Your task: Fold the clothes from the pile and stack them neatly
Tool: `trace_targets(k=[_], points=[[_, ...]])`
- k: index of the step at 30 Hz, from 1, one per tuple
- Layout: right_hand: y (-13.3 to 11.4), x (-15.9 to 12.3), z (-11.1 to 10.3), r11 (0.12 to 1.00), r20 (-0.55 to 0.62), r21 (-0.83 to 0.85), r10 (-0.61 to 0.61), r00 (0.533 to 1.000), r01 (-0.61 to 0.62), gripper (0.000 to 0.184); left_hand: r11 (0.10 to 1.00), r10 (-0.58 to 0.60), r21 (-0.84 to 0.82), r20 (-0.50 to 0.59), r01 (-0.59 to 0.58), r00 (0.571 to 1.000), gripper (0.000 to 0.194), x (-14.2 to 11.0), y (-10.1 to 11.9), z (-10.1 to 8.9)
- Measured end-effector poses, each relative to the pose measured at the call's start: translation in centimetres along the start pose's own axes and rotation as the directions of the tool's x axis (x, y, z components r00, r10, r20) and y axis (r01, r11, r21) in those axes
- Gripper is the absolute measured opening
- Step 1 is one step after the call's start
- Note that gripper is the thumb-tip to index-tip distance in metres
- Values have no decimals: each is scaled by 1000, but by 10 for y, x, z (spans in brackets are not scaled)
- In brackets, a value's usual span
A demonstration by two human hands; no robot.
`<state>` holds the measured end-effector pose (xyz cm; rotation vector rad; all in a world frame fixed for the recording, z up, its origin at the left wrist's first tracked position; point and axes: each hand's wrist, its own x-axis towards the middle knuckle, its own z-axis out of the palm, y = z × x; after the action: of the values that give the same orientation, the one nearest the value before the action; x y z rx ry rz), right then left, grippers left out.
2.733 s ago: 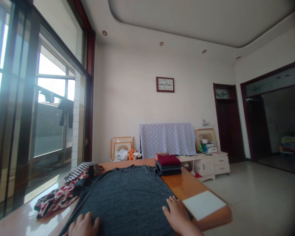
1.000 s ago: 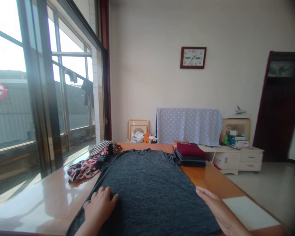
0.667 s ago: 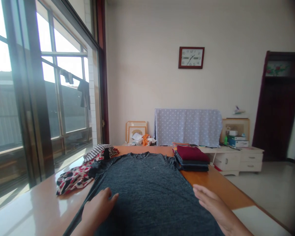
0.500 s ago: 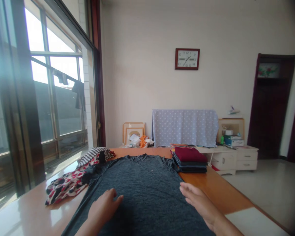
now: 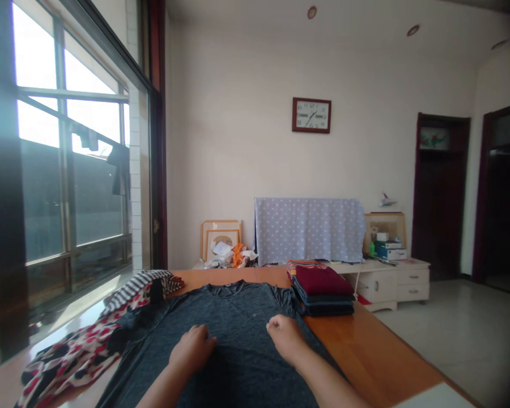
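A dark grey T-shirt (image 5: 238,323) lies spread on the table, its neckline at the far side and its lower part running out of view below. Over its left half is my left hand (image 5: 192,347), fingers bent and loosely apart from the thumb, nothing seen in it. My right hand (image 5: 285,335) is above the right half of the shirt, its fingers curled in with nothing visible in them. Whether either hand touches the cloth is hard to tell.
A folded clothes stack with a dark red garment (image 5: 323,280) on top stands at the table's (image 5: 357,351) right. Crumpled patterned clothing (image 5: 80,351) and a striped piece (image 5: 138,283) lie left, by the window. Beyond is a white cabinet (image 5: 412,280).
My right hand has moved left over the shirt, and its stretched fingers have curled in. My left hand stays over the shirt's left half. The camera view has tilted up and turned right.
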<state>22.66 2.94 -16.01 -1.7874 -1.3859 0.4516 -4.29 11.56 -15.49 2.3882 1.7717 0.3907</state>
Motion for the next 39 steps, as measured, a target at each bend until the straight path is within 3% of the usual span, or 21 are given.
trace_targets(k=[4,10,23,39], points=[[28,12,16,963,-27,-265,30,999,-36,19,1000,24,4,-1,-24,1000,29,17,-14,12],[39,7,21,923,-6,-386,14,1000,-15,25,997,1,-79,28,1,1000,25,26,-27,19],[37,5,16,904,84,-427,17,996,21,29,998,-3,-67,-69,-2,998,23,11,-22,17],[62,28,15,912,244,-396,-4,970,104,27,959,-67,-276,-15,61,998,28,14,-38,20]])
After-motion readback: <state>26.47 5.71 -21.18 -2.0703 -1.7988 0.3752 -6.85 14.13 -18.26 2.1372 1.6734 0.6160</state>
